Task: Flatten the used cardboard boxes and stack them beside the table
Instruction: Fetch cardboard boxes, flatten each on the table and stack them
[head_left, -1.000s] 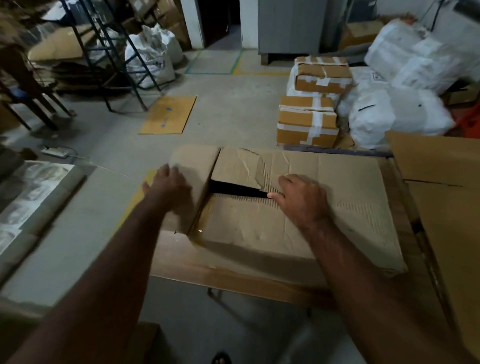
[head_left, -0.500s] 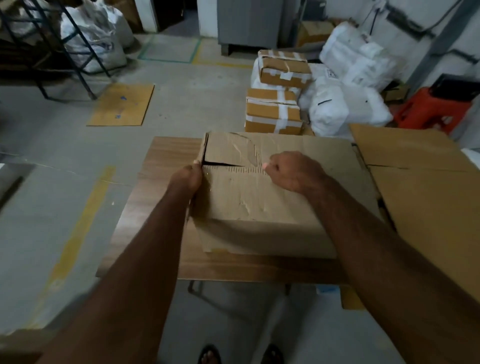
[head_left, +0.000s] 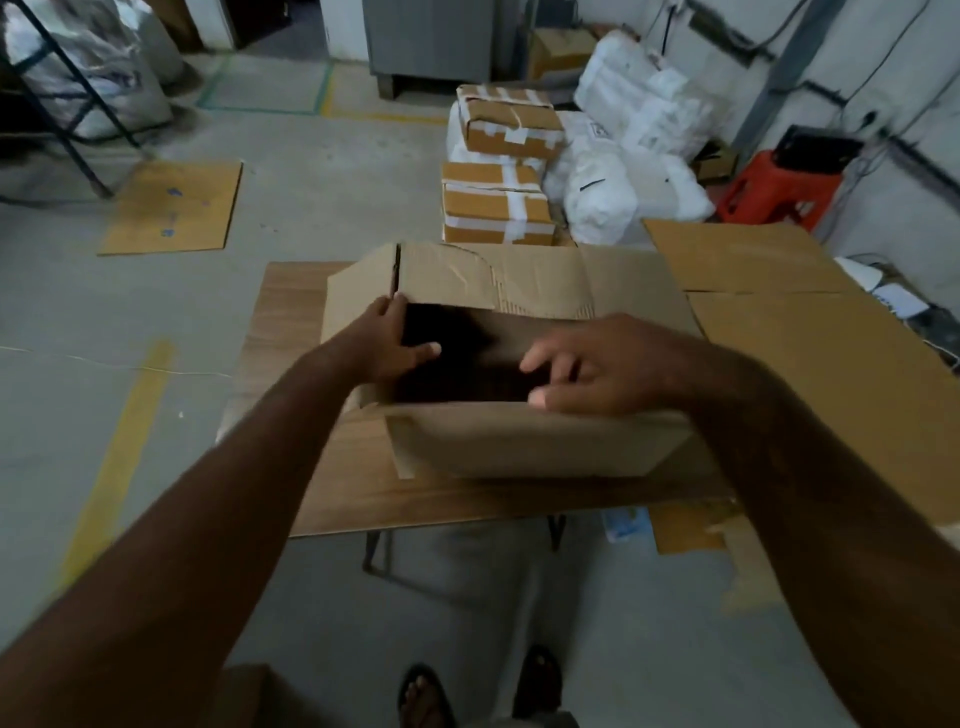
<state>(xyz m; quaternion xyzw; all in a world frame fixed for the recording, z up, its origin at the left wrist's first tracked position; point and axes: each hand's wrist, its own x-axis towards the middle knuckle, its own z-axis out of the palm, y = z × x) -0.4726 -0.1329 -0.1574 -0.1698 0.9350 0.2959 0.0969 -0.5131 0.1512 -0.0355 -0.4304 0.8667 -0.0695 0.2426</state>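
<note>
A worn brown cardboard box stands on the wooden table, its top open and its inside dark. The far flap lies folded back, creased and torn. My left hand grips the box's left edge where the side flap stands up, thumb pointing into the opening. My right hand sits over the near right rim. Its fingers curve loosely above the opening and its thumb lies by the near wall, with nothing visible between them. A large flattened cardboard sheet lies to the right of the box.
Taped brown parcels and white sacks stand on the floor behind the table, with a red stool further right. A flat cardboard piece lies on the concrete floor at the left. My sandalled feet are below the table's near edge.
The box's top flaps, nearly closed before, are now spread open and the interior shows. My left hand moved from the side wall up to the left flap edge; my right hand drew back toward me.
</note>
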